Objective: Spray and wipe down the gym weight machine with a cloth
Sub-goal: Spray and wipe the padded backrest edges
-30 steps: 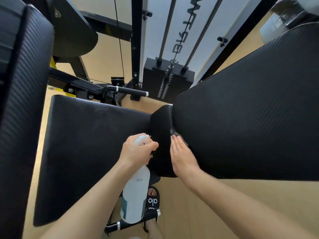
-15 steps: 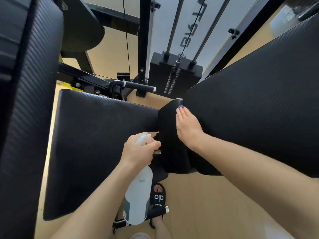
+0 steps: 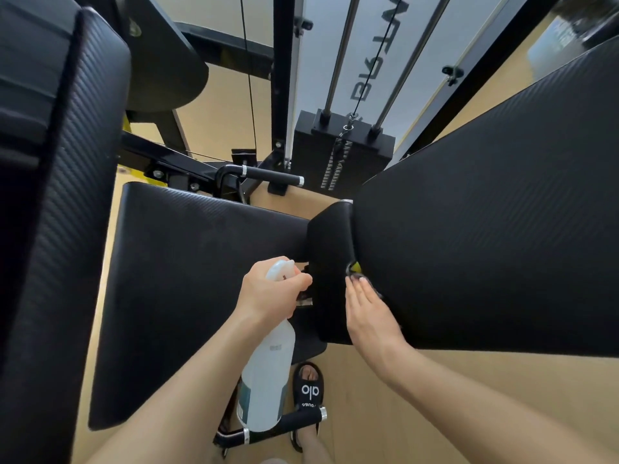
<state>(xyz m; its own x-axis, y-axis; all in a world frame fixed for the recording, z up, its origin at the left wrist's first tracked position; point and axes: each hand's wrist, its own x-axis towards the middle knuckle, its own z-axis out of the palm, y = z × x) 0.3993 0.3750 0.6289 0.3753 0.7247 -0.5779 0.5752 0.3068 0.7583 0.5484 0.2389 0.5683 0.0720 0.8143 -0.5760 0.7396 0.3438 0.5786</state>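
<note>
My left hand (image 3: 271, 293) grips the head of a white spray bottle (image 3: 266, 373), which hangs down in front of the black seat pad (image 3: 187, 283) of the weight machine. My right hand (image 3: 370, 313) lies flat with straight fingers on the edge of the large black back pad (image 3: 485, 229), where it meets the small side pad (image 3: 330, 262). A dark cloth with a yellow bit (image 3: 355, 267) shows just past the fingertips, mostly hidden under the hand.
Another black pad (image 3: 57, 195) stands close on the left. Behind are the weight stack (image 3: 341, 155), its guide rods and cable, and a black handle bar (image 3: 268, 175). A lower handle (image 3: 278, 430) and a foot in a black slide (image 3: 310, 393) are on the wooden floor.
My right hand slid up along the pad's edge, then came back down toward me. The left hand with the spray bottle stayed in place.
</note>
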